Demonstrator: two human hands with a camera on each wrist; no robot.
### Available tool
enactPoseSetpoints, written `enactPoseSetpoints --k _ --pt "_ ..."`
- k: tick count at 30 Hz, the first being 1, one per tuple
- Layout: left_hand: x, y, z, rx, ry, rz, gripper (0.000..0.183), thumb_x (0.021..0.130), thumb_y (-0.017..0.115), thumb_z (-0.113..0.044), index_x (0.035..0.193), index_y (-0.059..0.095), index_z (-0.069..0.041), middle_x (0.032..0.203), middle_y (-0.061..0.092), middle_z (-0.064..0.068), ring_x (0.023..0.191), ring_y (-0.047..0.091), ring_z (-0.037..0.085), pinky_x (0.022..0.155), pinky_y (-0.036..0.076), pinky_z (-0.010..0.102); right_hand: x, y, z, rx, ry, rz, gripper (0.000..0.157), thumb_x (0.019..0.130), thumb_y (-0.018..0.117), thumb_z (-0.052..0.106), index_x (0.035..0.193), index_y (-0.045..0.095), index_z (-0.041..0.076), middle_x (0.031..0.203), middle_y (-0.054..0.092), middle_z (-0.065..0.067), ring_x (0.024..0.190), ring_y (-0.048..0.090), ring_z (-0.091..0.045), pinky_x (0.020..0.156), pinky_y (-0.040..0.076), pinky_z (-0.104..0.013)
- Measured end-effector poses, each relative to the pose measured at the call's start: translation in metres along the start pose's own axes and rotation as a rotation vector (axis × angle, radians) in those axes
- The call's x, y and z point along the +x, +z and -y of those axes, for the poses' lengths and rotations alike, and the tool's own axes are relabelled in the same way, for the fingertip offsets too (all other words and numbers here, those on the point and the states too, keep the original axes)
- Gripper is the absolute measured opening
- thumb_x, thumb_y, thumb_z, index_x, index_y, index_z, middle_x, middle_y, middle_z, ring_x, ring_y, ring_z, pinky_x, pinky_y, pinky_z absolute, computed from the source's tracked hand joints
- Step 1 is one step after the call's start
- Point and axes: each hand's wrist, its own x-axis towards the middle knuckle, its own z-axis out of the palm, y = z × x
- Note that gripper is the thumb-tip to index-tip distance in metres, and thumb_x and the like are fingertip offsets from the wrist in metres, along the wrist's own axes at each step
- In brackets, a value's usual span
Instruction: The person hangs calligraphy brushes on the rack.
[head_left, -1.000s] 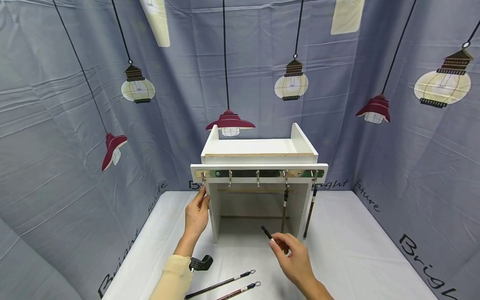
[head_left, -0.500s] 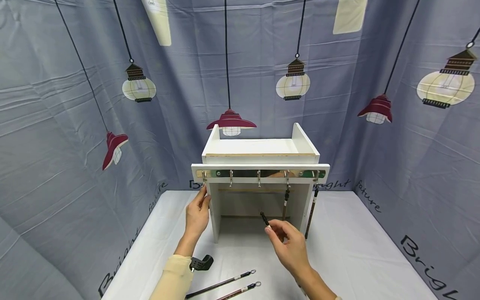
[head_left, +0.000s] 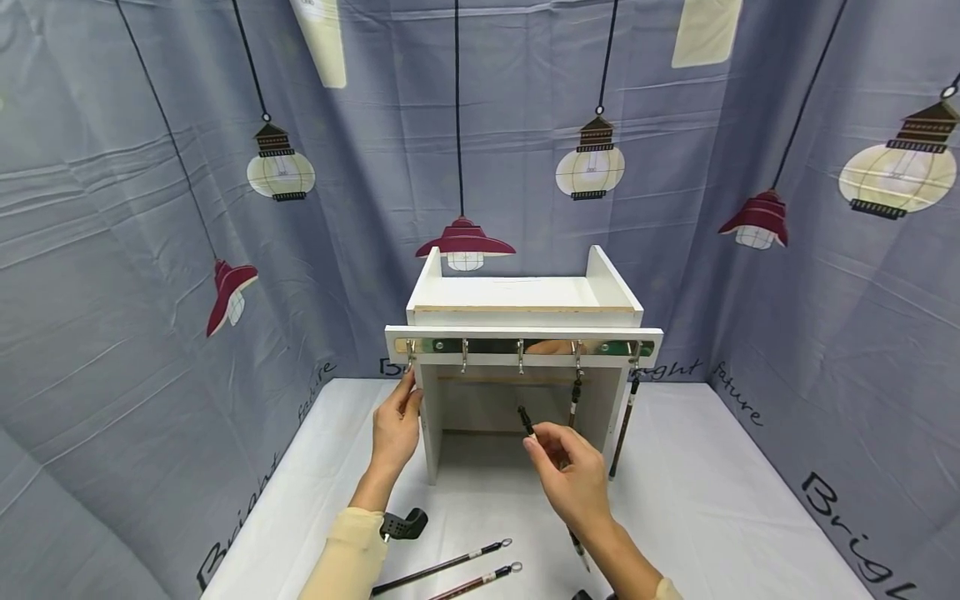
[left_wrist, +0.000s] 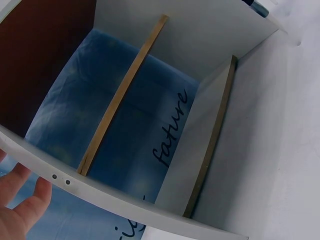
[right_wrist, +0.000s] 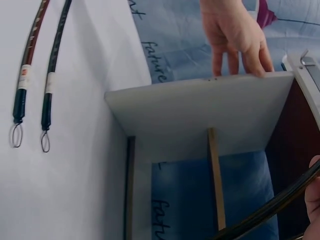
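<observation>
While the right hand (head_left: 573, 475) pinches a slim brush (head_left: 527, 421) between thumb and fingers, right of centre in the head view, the left hand (head_left: 396, 429) rests its nearly straight fingers against the white side panel (head_left: 429, 425) left of centre, just under the end of the hook rail (head_left: 495, 333). The brush slants, its black upper end pointing up and leftward below the middle hook (head_left: 521, 357), and a dark lower section with a pale tip shows below the hand, toward the bottom of the frame. In the right-wrist view, a dark shaft crosses the lower right corner beside fingers cut off by the edge.

The rail runs across the front of a white shelf unit (head_left: 525, 318) at the centre. From its two rightmost hooks hang two slender rods, a nearer-centre rod (head_left: 575, 396) and an outer rod (head_left: 624, 429). At bottom centre, a black rod (head_left: 442, 569) and a reddish rod (head_left: 476, 586) lie apart on the white tabletop (head_left: 697, 500), ring loops toward the right. Behind stands a blue-grey curtain (head_left: 375, 192) printed with hanging lamps (head_left: 465, 242).
</observation>
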Motion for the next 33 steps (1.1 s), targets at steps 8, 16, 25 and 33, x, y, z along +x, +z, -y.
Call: enactPoseSetpoints --k 8,16,25,33 --pt "0.002 -0.001 0.0 -0.002 0.015 -0.006 0.046 0.107 0.058 -0.02 0.152 0.052 -0.013 0.151 0.056 0.013 0.13 0.062 0.033 0.101 0.056 0.05 0.01 0.006 0.002 0.002 -0.001 -0.027 0.019 0.085 0.083 0.003 0.101 0.074 0.008 0.083 0.07 0.0 0.065 0.058 -0.004 0.054 0.049 -0.012" --pt "0.002 -0.001 0.0 0.005 0.022 -0.006 0.046 0.106 0.059 -0.019 0.151 0.053 -0.012 0.149 0.058 0.013 0.124 0.066 0.035 0.097 0.058 0.051 0.019 0.009 0.003 0.003 0.004 -0.067 0.02 0.084 0.084 0.003 0.1 0.074 0.007 0.082 0.071 -0.001 0.066 0.061 -0.004 0.055 0.05 -0.012" --pt "0.001 -0.002 -0.001 -0.007 0.025 -0.006 0.046 0.106 0.059 -0.019 0.151 0.052 -0.011 0.149 0.057 0.015 0.125 0.065 0.036 0.099 0.057 0.051 0.028 0.013 0.004 -0.024 0.024 -0.07 0.019 0.085 0.084 0.007 0.101 0.074 0.009 0.083 0.072 0.001 0.068 0.064 -0.005 0.055 0.051 -0.012" --pt "0.001 -0.002 0.0 0.0 0.019 -0.001 0.046 0.107 0.058 -0.021 0.152 0.051 -0.012 0.151 0.055 0.014 0.129 0.063 0.036 0.099 0.057 0.051 0.029 0.019 -0.003 -0.021 0.03 -0.09 0.018 0.084 0.085 0.006 0.099 0.074 0.009 0.079 0.072 0.003 0.066 0.063 -0.005 0.054 0.051 -0.013"
